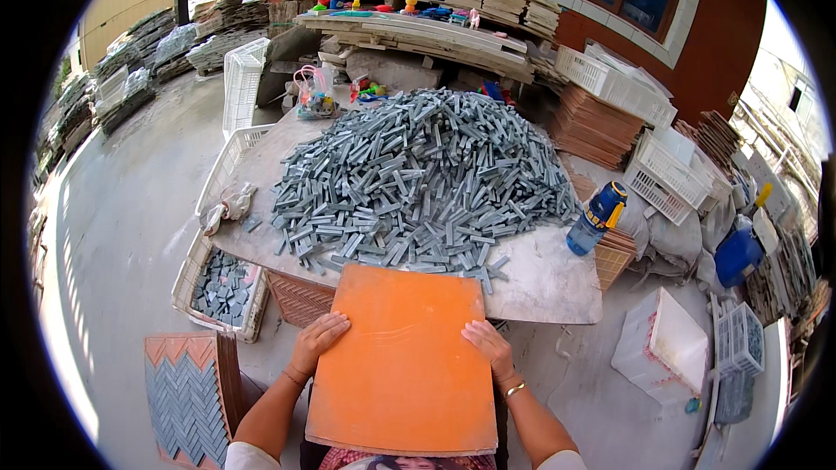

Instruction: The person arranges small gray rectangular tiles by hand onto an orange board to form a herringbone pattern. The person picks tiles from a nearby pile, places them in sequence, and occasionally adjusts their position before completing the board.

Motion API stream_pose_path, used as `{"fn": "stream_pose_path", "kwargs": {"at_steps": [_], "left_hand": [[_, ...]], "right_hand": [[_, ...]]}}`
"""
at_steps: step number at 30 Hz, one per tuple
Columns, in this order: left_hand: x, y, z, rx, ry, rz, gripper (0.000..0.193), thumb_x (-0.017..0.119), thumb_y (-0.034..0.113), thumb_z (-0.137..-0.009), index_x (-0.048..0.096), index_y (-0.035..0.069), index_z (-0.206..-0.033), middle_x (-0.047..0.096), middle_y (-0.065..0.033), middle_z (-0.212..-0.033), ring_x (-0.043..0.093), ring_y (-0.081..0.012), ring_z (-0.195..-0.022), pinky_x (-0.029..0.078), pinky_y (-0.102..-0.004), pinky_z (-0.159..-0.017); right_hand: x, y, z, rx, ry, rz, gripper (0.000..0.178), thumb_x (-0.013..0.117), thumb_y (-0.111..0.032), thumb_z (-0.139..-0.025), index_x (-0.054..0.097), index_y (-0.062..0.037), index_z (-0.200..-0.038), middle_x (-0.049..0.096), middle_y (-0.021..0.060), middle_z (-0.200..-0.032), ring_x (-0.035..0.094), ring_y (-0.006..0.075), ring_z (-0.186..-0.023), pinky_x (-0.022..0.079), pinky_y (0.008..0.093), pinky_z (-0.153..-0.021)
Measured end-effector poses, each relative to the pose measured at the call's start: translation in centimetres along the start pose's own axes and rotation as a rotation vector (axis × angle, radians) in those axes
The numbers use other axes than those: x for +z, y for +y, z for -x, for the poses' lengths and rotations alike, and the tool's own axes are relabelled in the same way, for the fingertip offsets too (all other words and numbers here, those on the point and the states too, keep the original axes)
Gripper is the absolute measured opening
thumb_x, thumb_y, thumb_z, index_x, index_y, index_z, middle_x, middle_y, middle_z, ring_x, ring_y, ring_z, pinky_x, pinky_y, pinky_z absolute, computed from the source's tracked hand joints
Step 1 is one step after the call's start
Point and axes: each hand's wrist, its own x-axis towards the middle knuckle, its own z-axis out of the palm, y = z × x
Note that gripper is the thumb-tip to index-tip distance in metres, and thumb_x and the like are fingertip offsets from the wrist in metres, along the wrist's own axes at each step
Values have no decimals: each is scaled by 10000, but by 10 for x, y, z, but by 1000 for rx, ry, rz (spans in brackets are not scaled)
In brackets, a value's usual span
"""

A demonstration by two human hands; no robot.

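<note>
A flat orange board [399, 357] lies in front of my body, its far edge meeting the near edge of the table [553, 292]. My left hand [320, 341] grips its left side, fingertips over the top face. On the opposite side, my right hand [490, 348] holds the right edge in the same way. Both thumbs are hard to make out. Just beyond the board rises a large heap of small grey stone strips [418, 174], some scattered towards the near edge.
Left of the table are a white crate of grey pieces [228, 287] and a stack of herringbone-patterned panels [187, 396]. A blue bottle [595, 222] stands at the table's right. Farther right are a white box [664, 348] and plastic crates [666, 170]. Slab piles [418, 30] stand behind.
</note>
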Motion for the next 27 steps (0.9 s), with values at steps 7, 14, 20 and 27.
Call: {"fn": "stream_pose_path", "kwargs": {"at_steps": [7,14,20,27], "left_hand": [[2,-14,4,31,-301,-203,417,515,63,-840,547,75,-1256,547,-74,-1315,488,-254,-1254,403,-404,-1035],[-61,47,-73,-186,-15,-112,544,600,188,-858,448,54,-1362,447,-112,-1415,376,-298,-1336,270,-457,-1103],[32,35,-20,-207,-307,-131,618,587,331,-875,408,43,-1391,386,-121,-1461,320,-269,-1373,196,-448,-1135],[-20,75,82,-467,-212,193,667,650,73,-798,363,-31,-1391,282,-260,-1470,311,-408,-1353,306,-398,-1095]], "right_hand": [[-17,10,-4,-1,-417,118,393,528,-29,-857,551,-38,-1250,523,129,-1332,490,269,-1252,370,418,-1074],[-84,-54,-100,97,69,201,611,522,-372,-921,406,4,-1388,376,189,-1457,344,325,-1361,220,490,-1124],[27,-27,-22,197,-450,146,680,518,-445,-918,379,27,-1388,351,245,-1446,319,387,-1353,203,496,-1121],[-18,-80,61,595,-196,-106,602,648,-205,-858,412,70,-1339,385,298,-1395,390,407,-1301,330,442,-1068]]}}
